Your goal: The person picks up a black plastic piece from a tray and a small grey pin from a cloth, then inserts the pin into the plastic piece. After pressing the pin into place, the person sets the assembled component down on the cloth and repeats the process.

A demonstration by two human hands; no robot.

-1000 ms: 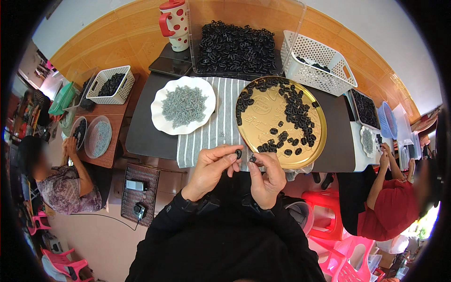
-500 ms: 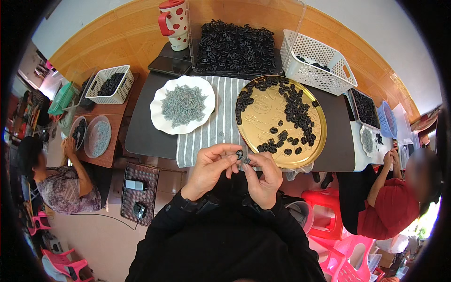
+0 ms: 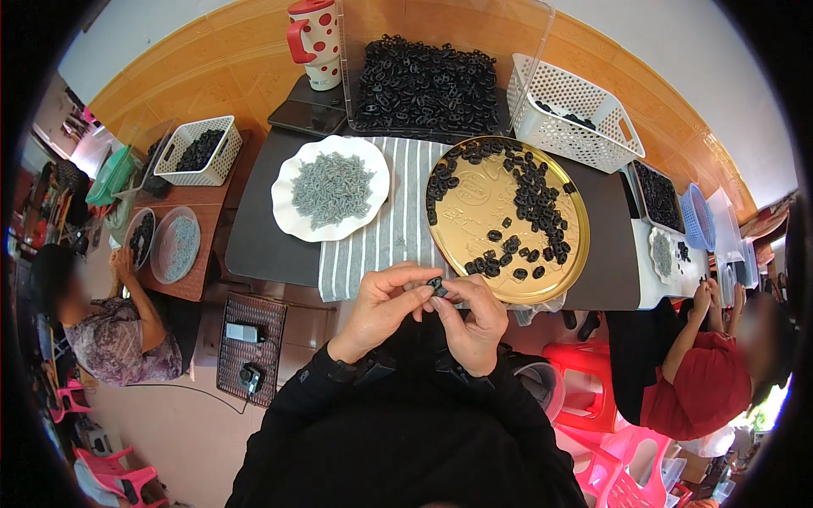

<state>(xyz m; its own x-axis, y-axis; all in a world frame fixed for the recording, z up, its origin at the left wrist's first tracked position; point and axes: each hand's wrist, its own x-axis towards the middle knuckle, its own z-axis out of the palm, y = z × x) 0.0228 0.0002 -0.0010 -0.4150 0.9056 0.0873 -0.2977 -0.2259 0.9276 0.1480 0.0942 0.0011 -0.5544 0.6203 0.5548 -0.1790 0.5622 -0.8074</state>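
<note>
My left hand (image 3: 381, 311) pinches a small black oval plastic piece (image 3: 435, 283) between thumb and index finger, just off the table's front edge. Against it my right hand (image 3: 476, 326) is closed, thumb and forefinger around a small dark piece whose shape the fingertips mostly hide. Beyond my hands, a round gold tray (image 3: 466, 216) holds many loose black oval pieces (image 3: 533, 190). To the left, a white scalloped plate (image 3: 286, 216) carries a heap of small grey-green screw-like parts (image 3: 330, 188). A grey striped cloth (image 3: 398, 233) lies between plate and tray.
A clear bin (image 3: 529, 51) of black pieces stands at the back, between a dotted mug (image 3: 320, 51) and a white perforated basket (image 3: 584, 140). A phone (image 3: 305, 118) lies near the mug. One person (image 3: 127, 334) works at left, another (image 3: 703, 372) at right.
My right hand has moved left, bringing its small dark piece up against the black oval one. The person at right has shifted, hands raised slightly.
</note>
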